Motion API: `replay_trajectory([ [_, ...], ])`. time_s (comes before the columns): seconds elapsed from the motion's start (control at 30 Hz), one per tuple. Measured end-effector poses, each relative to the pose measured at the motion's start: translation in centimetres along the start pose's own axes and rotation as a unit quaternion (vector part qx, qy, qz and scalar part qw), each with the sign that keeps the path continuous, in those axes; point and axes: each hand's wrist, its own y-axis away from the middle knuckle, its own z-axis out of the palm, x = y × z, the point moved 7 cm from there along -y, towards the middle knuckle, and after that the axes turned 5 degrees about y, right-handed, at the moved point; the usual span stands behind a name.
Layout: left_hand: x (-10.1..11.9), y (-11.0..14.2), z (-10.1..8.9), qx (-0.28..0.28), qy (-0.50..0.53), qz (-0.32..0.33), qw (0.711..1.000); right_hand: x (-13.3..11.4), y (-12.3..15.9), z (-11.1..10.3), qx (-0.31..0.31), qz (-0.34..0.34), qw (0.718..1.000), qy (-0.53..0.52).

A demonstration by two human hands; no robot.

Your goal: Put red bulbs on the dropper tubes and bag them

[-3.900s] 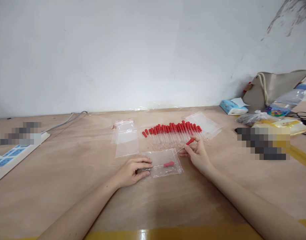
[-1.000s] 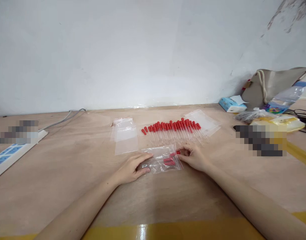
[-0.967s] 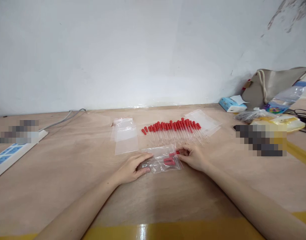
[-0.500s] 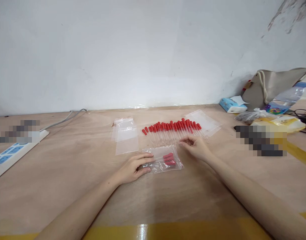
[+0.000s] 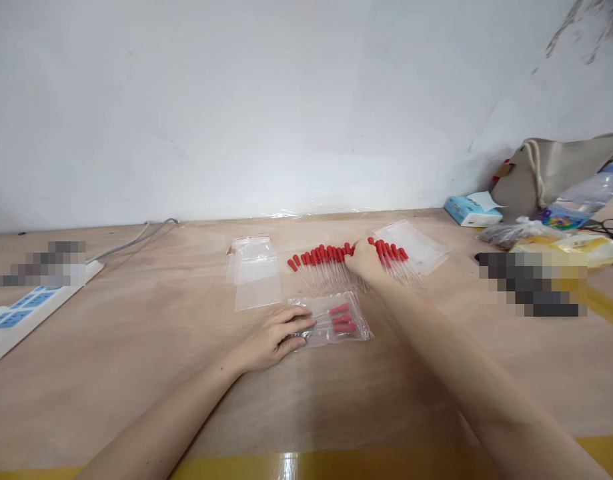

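Note:
My left hand (image 5: 279, 333) lies with its fingers stretched out flat on the left end of a clear zip bag (image 5: 316, 337). Inside that bag are three droppers with red bulbs (image 5: 343, 319), lying side by side with the bulbs to the right. Behind it, a long row of red-bulbed droppers (image 5: 320, 257) rests on the table, thin clear stems pointing towards me. My right hand (image 5: 365, 261) is in the middle of this row, its fingers curled down among the bulbs. Its fingertips are mostly hidden, so what they grip cannot be made out.
Flat clear zip bags (image 5: 257, 267) lie left of the row, and more bags (image 5: 413, 243) lie behind its right end. A power strip (image 5: 46, 300) is at far left. At right are a tissue pack (image 5: 471, 210), a plastic bottle (image 5: 581, 203) and a grey bag (image 5: 561, 167).
My right hand has moved forward and left from beside the zip bag into the dropper row. My left hand stays on the bag. The view has shifted slightly.

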Motion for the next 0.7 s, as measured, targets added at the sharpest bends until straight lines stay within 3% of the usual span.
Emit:
replay_trajectory([
  [0.1,0.3,-0.1,-0.1,-0.004,-0.013,0.001,1.000,-0.3,0.0,-0.2,-0.004,0.006,1.000,-0.009],
  [0.23,0.4,-0.1,-0.1,-0.007,-0.021,0.001,1.000,-0.2,0.5,-2.2,0.014,-0.002,0.999,-0.032],
  [0.37,0.3,-0.1,0.0,-0.006,-0.026,0.002,1.000,2.2,2.3,-4.4,0.038,-0.016,0.987,-0.157],
  [0.53,0.3,-0.1,-0.1,-0.005,-0.027,0.000,1.000,6.3,6.2,-3.3,0.003,0.036,0.913,-0.407],
  [0.7,0.3,-0.2,-0.2,-0.008,-0.024,-0.004,1.000,6.8,8.9,-1.3,-0.020,0.075,0.853,-0.515],
])
